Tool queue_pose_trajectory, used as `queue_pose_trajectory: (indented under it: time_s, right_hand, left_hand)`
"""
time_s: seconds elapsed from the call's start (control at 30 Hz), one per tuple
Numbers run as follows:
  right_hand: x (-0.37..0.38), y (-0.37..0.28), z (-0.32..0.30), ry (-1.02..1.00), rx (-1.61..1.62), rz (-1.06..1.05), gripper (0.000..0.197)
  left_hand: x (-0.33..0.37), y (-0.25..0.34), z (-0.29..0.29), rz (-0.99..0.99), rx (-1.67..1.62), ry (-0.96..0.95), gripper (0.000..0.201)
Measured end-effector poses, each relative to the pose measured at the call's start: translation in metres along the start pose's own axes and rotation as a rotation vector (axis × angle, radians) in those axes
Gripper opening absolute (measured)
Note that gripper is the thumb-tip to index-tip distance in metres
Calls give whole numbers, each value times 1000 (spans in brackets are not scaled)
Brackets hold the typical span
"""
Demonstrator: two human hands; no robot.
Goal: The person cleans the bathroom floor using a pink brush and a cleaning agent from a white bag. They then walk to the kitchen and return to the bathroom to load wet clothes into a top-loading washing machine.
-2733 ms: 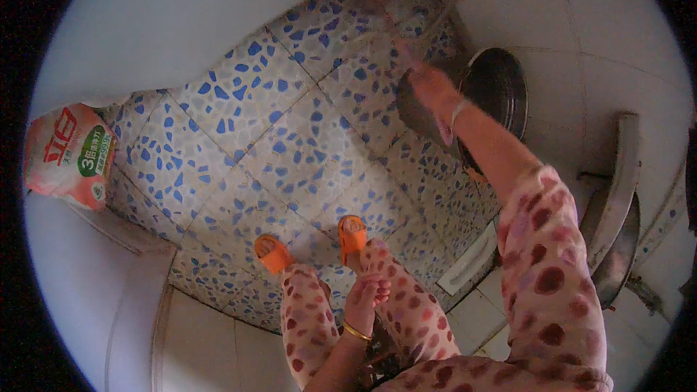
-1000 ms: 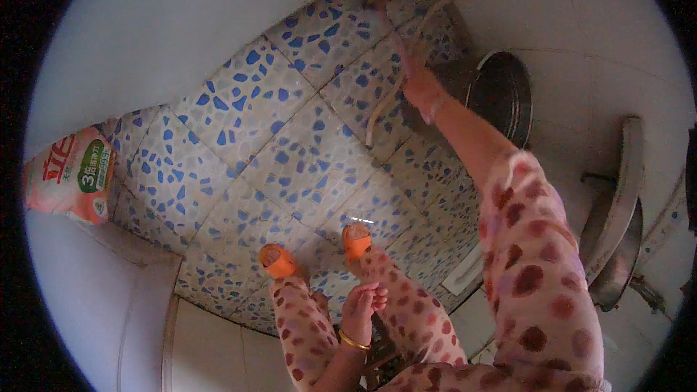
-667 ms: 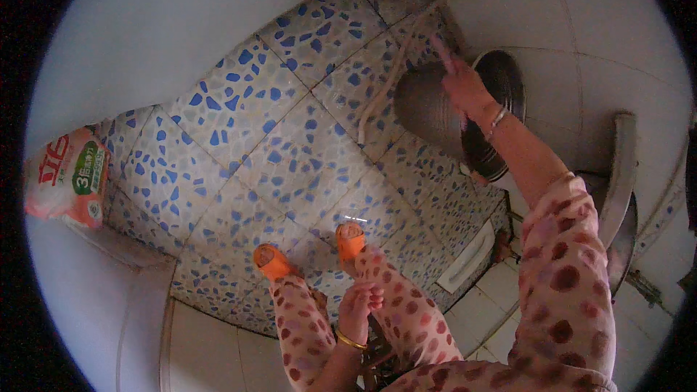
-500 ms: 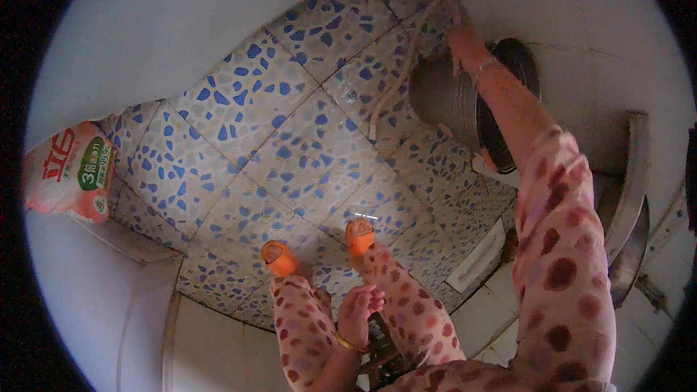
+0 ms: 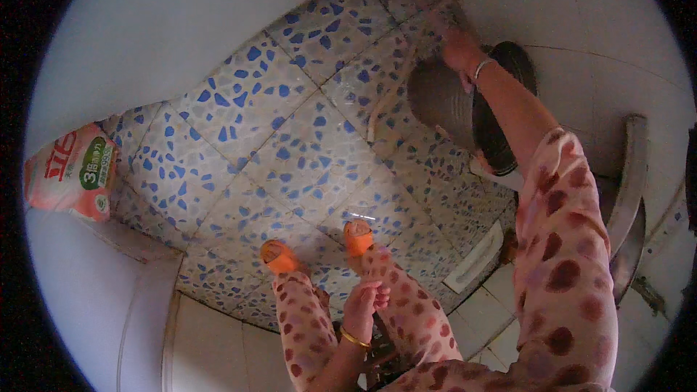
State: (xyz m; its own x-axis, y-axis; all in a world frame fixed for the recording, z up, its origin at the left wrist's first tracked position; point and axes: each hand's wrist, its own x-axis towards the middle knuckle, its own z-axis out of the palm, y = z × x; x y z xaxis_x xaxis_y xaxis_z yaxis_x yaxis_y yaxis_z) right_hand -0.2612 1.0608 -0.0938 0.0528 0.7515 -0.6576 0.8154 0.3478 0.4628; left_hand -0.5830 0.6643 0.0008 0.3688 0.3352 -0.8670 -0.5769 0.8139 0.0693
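My right hand (image 5: 462, 52) reaches to the far right with its fingers closed around a long, thin pinkish tool (image 5: 428, 11). Motion smears this tool, so I cannot make out its kind; its far end is near the dark corner of floor and wall. Beside and partly below that hand is a dark grey bucket (image 5: 441, 94) with a black opening. Close to my body, between my legs, my left hand (image 5: 367, 301) has its fingers curled in, with nothing visible in it. A yellow bangle circles the left wrist, a silver one the right.
A pale hose (image 5: 390, 101) trails over the blue-flecked tiled floor (image 5: 290, 152). On a ledge at left rests a pink-and-white plastic package (image 5: 69, 172). A white panel (image 5: 160, 22) curves along the far left. At right are a curved edge (image 5: 630, 189) and a long white piece (image 5: 473, 255).
The blurred tool's far end has swung left, and my right hand has shifted slightly. My left fingers have curled in further. The bucket has barely moved.
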Motion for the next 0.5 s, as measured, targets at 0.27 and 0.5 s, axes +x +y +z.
queue_pose_trajectory:
  time_s: [0.27, 0.5]
  right_hand:
    - [-134, 32, -75, -246, 897, -33, 51]
    - [-64, 61, 19, 507, 670, -338, 48]
  left_hand:
    - [6, -10, 5, 16, -45, -32, 24]
    - [1, -5, 2, -16, -65, -31, 25]
